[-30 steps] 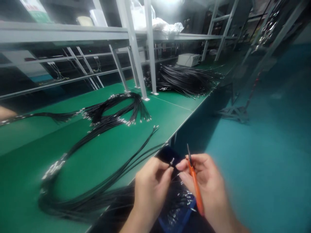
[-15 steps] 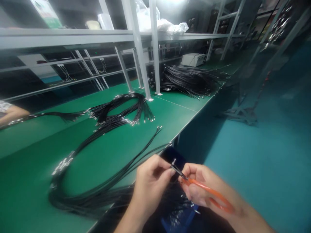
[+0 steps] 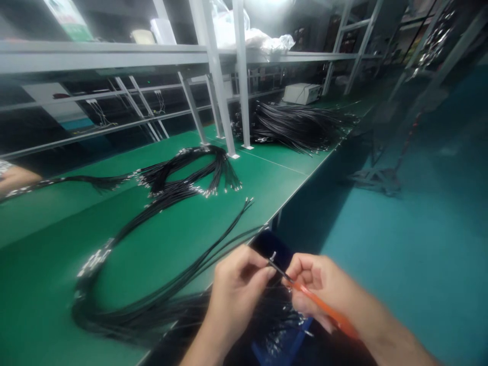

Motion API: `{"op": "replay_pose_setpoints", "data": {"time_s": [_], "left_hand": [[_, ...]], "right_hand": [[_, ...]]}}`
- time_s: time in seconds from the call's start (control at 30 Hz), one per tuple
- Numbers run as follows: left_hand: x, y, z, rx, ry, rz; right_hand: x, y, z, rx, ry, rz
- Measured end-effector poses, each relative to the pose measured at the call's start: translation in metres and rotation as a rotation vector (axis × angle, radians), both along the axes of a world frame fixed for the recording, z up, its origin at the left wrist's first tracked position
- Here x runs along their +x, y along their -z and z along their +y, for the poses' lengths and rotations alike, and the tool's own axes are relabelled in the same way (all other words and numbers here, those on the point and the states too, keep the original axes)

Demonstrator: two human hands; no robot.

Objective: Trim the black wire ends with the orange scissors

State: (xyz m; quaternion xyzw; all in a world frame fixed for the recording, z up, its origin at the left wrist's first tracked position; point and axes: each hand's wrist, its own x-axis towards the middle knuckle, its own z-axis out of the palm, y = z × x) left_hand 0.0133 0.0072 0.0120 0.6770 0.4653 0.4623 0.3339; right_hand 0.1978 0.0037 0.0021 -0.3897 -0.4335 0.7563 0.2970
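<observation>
My left hand [image 3: 234, 292] is closed in a pinch on the end of a thin black wire with a small metal terminal [image 3: 272, 256] at its tip. My right hand [image 3: 324, 292] grips orange-handled snips [image 3: 324, 308], whose dark blades point left and meet the wire just beside my left fingertips. Both hands hover off the bench's front edge, above a heap of black wires with metal ends [image 3: 282, 325] lying on something blue.
The green bench [image 3: 46, 239] carries long black wire bundles [image 3: 160, 203] looped across it and a larger pile [image 3: 297, 124] further back. Grey shelf posts [image 3: 217, 76] stand on the bench. Another person's arm [image 3: 15, 178] shows at the far left. A teal floor [image 3: 400, 229] lies to the right.
A second ago the snips stood upright in my right hand; they have swung down so the blades point left at the wire tip held by my left hand.
</observation>
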Motion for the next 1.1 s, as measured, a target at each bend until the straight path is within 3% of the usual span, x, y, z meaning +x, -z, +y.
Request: {"op": "replay_pose_setpoints", "data": {"time_s": [0.13,0.27,0.3,0.43,0.57,0.7,0.87,0.97,1.1], "left_hand": [[0.014,0.012,-0.005,-0.034,-0.021,0.121],[0.021,0.026,-0.005,-0.056,0.269,0.530],[0.018,0.029,-0.001,-0.057,0.240,0.623],[-0.007,0.037,0.024,-0.077,-0.182,0.847],[-0.016,0.051,0.050,-0.060,-0.279,0.907],[-0.005,0.054,0.057,-0.056,-0.257,0.881],[0.014,0.028,0.040,-0.006,-0.109,0.744],[0.018,0.017,0.023,0.008,-0.046,0.513],[0.016,0.017,0.006,-0.188,-0.005,0.137]], "right_hand": [[0.012,-0.007,-0.006,0.117,-0.001,0.000],[0.027,-0.002,-0.004,0.240,0.222,-0.010],[0.028,0.001,-0.003,0.262,0.281,-0.021],[0.016,0.006,-0.002,0.258,0.463,-0.059],[-0.006,0.003,-0.003,0.183,0.548,-0.043],[-0.007,0.002,0.000,0.156,0.671,0.033],[-0.007,0.014,0.000,0.164,0.695,0.061],[-0.016,0.024,-0.002,0.111,0.752,0.137],[-0.034,0.027,-0.002,0.113,0.725,0.261]]}}
